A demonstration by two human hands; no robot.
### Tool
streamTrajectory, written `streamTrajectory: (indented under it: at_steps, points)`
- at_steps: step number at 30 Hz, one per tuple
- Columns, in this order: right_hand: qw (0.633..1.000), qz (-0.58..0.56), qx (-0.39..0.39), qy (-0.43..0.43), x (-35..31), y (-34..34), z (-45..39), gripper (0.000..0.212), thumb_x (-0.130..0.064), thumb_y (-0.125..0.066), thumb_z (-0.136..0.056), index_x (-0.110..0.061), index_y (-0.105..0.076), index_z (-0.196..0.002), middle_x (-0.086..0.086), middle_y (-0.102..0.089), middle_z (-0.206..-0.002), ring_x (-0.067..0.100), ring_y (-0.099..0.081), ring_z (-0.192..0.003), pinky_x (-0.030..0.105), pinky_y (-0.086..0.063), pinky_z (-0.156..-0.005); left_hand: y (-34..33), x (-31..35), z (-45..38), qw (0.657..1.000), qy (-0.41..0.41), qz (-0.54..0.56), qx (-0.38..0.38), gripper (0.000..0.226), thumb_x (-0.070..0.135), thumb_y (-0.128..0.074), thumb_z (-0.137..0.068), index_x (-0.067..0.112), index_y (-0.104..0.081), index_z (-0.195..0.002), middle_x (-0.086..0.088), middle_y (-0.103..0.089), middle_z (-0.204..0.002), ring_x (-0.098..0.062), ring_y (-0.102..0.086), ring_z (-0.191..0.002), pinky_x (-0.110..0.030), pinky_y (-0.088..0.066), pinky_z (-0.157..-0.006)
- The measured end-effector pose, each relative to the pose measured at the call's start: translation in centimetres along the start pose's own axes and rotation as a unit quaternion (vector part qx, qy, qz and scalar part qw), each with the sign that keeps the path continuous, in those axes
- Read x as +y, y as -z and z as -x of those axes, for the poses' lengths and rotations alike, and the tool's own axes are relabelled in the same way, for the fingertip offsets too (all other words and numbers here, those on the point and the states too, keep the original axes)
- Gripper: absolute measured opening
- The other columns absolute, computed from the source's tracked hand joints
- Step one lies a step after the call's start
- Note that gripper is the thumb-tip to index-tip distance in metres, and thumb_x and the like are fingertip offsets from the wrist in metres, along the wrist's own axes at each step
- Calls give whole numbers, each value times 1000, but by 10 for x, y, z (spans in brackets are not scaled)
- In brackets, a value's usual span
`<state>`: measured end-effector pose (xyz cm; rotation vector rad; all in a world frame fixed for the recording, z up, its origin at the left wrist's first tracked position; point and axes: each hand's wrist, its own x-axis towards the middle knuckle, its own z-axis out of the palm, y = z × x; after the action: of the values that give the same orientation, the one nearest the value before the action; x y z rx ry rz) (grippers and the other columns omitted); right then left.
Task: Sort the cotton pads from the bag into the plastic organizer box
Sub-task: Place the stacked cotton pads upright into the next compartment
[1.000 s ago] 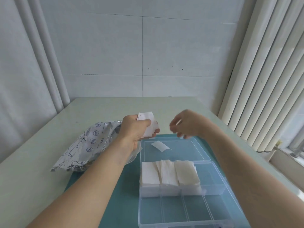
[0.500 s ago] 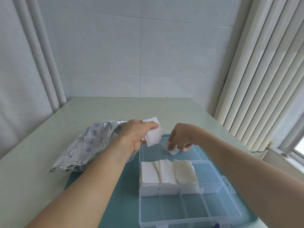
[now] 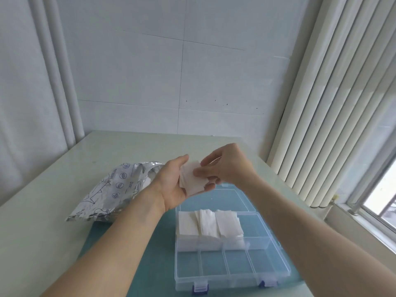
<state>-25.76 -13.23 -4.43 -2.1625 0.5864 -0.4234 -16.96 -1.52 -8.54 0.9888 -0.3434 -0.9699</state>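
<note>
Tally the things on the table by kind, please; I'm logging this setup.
Foil bag: 1
Clear organizer box: 1
Teal mat: 1
Cotton pad piles in the box: 3
Cotton pad stack in the left hand: 1
Total: 7

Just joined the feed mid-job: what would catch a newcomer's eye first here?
Both bare hands meet above the table: the left hand holds a small stack of white square cotton pads while the right hand pinches the top one. Below them, the clear plastic organizer box has three far compartments filled; the crinkled silver foil bag lies left.
</note>
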Motion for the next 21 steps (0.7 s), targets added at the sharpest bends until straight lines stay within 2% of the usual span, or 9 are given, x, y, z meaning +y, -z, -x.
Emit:
streamTrajectory:
  at_steps: [3, 5, 8, 11, 14, 16, 18, 19, 21]
  points:
    - [987, 133, 45, 76, -2, -15, 3, 29, -33, -93, -65, -14, -74, -78, -4, -71, -62, 7, -66, -57, 24, -54, -55, 9, -4, 16, 1000, -15, -1, -12, 37, 28, -49, -102, -4, -67, -98, -20, -69, -92, -32, -68, -76, -41, -58, -81]
    - [976, 180, 51, 112, -6, -17, 6, 41, -44, -92, -64, -18, -72, -89, -9, -67, -72, 5, -62, -66, 20, -48, -58, 14, -5, 25, 999, -24, -24, -16, 24, 18, -52, -99, -2, -65, -101, -17, -67, -92, -27, -65, -75, -33, -56, -69]
    - [962, 205, -65, 171, -13, -16, 9, 86, -49, -94, -57, -32, -56, -131, -9, -55, -120, 9, -54, -102, 23, -44, -83, 25, -4, 38, 1000, -20, -7, -17, 14, 12, -56, -95, 2, -60, -104, -12, -63, -97, -22, -59, -73, -35, -53, -65]
    - [929, 263, -179, 189, -22, -29, 17, 121, -45, -98, -52, -36, -30, -152, -12, -41, -147, 9, -41, -131, 30, -38, -108, 36, -5, 50, 997, 5, 31, -65, 15, 9, -60, -84, 6, -58, -99, -13, -60, -90, -23, -57, -75, -43, -47, -82]
    - [907, 314, -182, 211, -32, -46, 20, 110, -42, -97, -55, -28, -40, -149, -8, -56, -136, 13, -52, -124, 33, -44, -104, 42, -8, 56, 992, -13, 41, -116, 23, 3, -53, -89, 14, -59, -108, -15, -62, -94, -31, -60, -87, -54, -49, -92]
    - [902, 334, -153, 225, -39, -49, 21, 82, -45, -93, -59, -21, -60, -130, -5, -66, -119, 18, -60, -110, 39, -50, -96, 44, -10, 58, 993, -22, 32, -115, 23, 6, -60, -86, 17, -61, -107, -10, -64, -92, -28, -63, -85, -49, -54, -83]
    - [904, 344, -113, 226, -44, -50, 23, 65, -56, -87, -63, -18, -68, -112, -4, -69, -107, 20, -62, -103, 41, -52, -91, 47, -9, 59, 993, -13, 33, -112, 21, 12, -67, -80, 15, -63, -101, -8, -64, -88, -27, -63, -81, -45, -54, -80]
    - [903, 355, -105, 218, -45, -50, 24, 67, -62, -83, -63, -18, -68, -110, -4, -69, -107, 21, -61, -104, 41, -51, -92, 51, -8, 58, 993, -5, 31, -112, 21, 14, -68, -80, 14, -62, -101, -8, -63, -89, -28, -62, -81, -45, -53, -82]
    - [889, 392, -120, 204, -47, -52, 25, 80, -69, -81, -61, -23, -61, -125, -7, -65, -117, 19, -58, -111, 39, -48, -97, 56, -6, 57, 992, 9, 28, -122, 22, 18, -70, -83, 14, -58, -100, -7, -60, -88, -25, -60, -81, -42, -51, -81]
